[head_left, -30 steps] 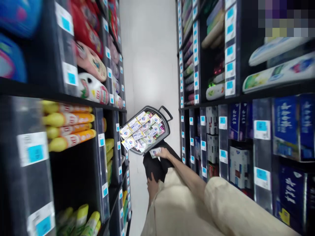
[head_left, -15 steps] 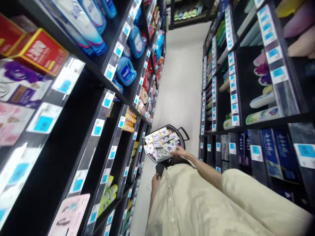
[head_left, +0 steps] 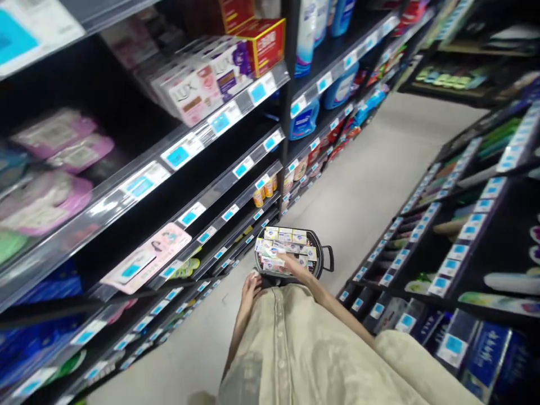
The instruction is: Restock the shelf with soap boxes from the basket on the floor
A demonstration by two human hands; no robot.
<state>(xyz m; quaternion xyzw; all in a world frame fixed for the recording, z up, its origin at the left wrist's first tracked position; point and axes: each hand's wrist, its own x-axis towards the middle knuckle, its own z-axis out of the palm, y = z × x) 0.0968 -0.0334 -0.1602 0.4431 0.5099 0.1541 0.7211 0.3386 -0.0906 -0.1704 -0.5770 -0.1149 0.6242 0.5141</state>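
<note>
Below me, a dark oval basket [head_left: 319, 247] with a black loop handle [head_left: 329, 259] on its right end is filled with small white-and-yellow boxes [head_left: 291, 236]. They lie in rows, with some loose on top. My right hand [head_left: 293, 266] reaches over the near side, its fingers on or just above the boxes; blur hides whether they grip one. At the basket's near left corner, my left hand [head_left: 251, 288] is curled, with something small and pale at its fingertips that I cannot make out.
Shelves with price tags [head_left: 181, 152] run along the left, bearing boxed soaps [head_left: 194, 93], a red box [head_left: 266, 48] and blue bottles [head_left: 304, 121]. A pink card [head_left: 156, 250] juts from a lower shelf. Shelves on the right [head_left: 464, 230] flank the pale aisle floor [head_left: 363, 169].
My view has turned left, bringing more left-hand shelving in. My right hand has shifted left over the boxes. My left hand has come up closer to the basket's corner.
</note>
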